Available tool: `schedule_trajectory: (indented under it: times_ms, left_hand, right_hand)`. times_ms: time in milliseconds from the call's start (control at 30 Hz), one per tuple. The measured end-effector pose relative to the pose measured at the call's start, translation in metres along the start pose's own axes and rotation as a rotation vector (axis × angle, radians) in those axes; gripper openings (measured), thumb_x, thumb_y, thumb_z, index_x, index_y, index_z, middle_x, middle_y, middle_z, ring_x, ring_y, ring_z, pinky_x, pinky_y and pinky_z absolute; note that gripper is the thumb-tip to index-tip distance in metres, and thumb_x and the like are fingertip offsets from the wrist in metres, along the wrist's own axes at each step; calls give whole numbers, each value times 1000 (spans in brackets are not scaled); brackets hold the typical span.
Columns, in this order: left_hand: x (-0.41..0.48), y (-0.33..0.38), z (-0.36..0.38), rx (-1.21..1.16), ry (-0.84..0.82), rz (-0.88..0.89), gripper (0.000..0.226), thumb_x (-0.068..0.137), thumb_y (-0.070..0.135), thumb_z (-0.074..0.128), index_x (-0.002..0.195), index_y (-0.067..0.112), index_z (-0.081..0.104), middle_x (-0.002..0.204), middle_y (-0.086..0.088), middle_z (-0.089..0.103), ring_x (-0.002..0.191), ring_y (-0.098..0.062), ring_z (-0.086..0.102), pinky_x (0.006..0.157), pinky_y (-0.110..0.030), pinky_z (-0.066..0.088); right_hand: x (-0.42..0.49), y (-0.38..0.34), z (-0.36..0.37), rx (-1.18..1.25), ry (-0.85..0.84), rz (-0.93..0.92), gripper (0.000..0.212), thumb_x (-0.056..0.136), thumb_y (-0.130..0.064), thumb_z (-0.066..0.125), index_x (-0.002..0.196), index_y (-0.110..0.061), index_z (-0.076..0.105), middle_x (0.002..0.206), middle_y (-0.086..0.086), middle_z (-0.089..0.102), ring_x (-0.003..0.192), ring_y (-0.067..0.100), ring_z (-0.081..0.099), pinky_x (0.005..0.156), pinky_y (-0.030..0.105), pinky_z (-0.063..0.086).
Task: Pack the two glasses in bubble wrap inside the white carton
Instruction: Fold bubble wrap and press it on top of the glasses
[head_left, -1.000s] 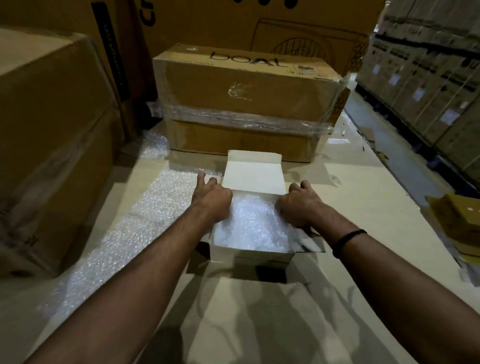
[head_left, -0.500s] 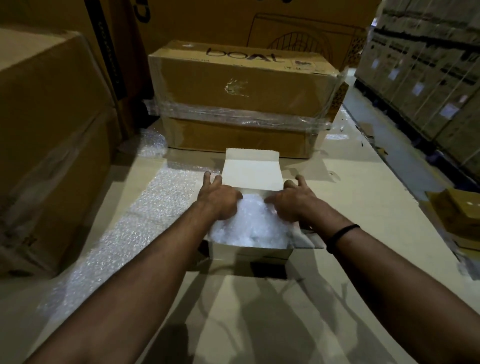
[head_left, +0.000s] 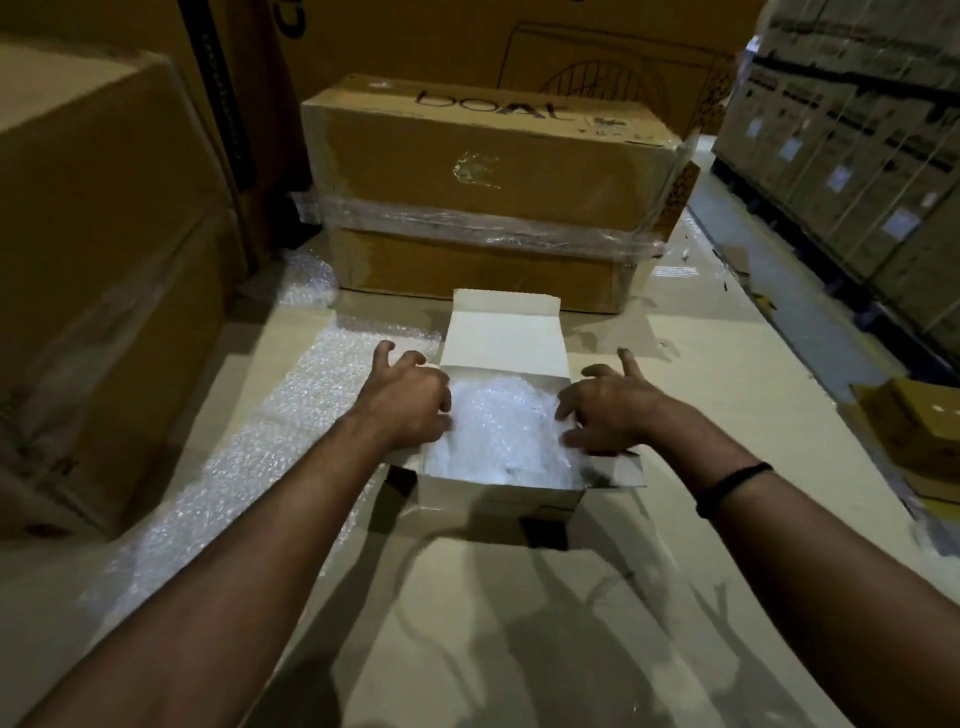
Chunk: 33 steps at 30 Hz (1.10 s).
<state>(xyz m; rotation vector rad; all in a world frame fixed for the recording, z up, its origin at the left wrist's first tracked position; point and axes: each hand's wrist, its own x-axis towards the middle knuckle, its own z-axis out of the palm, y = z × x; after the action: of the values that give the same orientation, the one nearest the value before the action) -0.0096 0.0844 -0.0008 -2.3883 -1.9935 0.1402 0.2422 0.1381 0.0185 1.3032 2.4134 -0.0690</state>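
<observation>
Centre of frame: small white cardboard carton (head_left: 498, 500), lid flap (head_left: 506, 338) upright, filled with clear bubble wrap (head_left: 498, 431); glasses hidden beneath | left hand (head_left: 405, 400) and right hand (head_left: 613, 410) at its side rims, fingers spread, grasping nothing | step: apparently settling the padding | next: likely folding the lid flap down squarely.

Black wristband (head_left: 732, 486) — right hand's (head_left: 615, 410) wrist

Single head-worn wide-angle view, looking forward and down, close above the white carton (head_left: 501, 500); periphery probably distorted.
</observation>
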Motion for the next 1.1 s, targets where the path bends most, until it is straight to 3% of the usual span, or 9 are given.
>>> schedule_trajectory:
  times_ms: [67,167,400,500,600,800,933,1033,1100]
  left_hand:
    - [-8,-4,-6,-79,17,-2,37,87,61,56,99,31,75,139,12,54,138,-20,30,110,-52,3]
    - [-17,5,-4,51,-123,21,49,78,73,56,98,32,74,140,10,52,139,-24,29,110,-57,1]
    - [-21,22,0,121,-131,-27,41,80,54,64,113,29,69,144,5,47,138,-28,28,112,-59,2]
    - [-26,23,-6,-13,-31,-74,32,84,48,59,110,33,71,151,5,41,141,-25,25,113,-56,2]
    - [-26,39,-4,5,-45,-81,57,79,76,50,102,30,73,138,3,53,132,-27,36,111,-57,11]
    - [-20,54,7,84,-81,-156,70,73,80,54,112,23,69,131,-2,55,129,-30,38,111,-56,15]
    - [-32,43,2,-11,20,-97,50,77,70,60,103,29,73,139,6,51,131,-25,36,108,-50,11]
    - [-49,31,4,-186,151,51,21,90,45,59,105,36,72,131,15,55,126,-15,41,104,-39,13]
    - [-56,35,5,-246,92,180,32,91,37,46,111,33,70,125,15,60,117,-12,46,101,-38,18]
  right_hand:
    - [-7,6,-2,54,45,-34,34,83,-62,56,110,-41,59,130,-17,57,146,20,19,113,64,-9]
    - [-14,-4,1,-16,-37,-48,38,79,-63,60,107,-37,61,122,-13,61,145,20,20,112,64,-12]
    - [-14,-24,6,-186,-22,-33,37,84,-58,59,108,-31,65,125,-5,59,141,25,25,111,66,-11]
    - [-25,-23,2,-64,159,-69,40,84,-58,61,114,-32,62,128,-6,59,133,20,39,115,54,10]
    - [-30,-40,2,-86,298,-98,43,80,-66,59,102,-29,63,111,-4,64,109,20,52,96,40,33]
    - [-16,-61,12,-104,218,9,44,78,-62,63,101,-24,61,112,2,63,107,25,51,85,39,30]
    - [-28,-51,3,-12,246,-21,38,78,-63,64,89,-26,62,101,-4,63,101,21,52,86,39,32]
    - [-47,-30,3,10,270,-142,4,86,-33,65,88,-30,67,100,-10,68,99,15,55,87,36,31]
    - [-56,-27,8,-85,177,-209,32,85,-13,55,105,-34,67,109,-12,68,107,15,53,88,36,28]
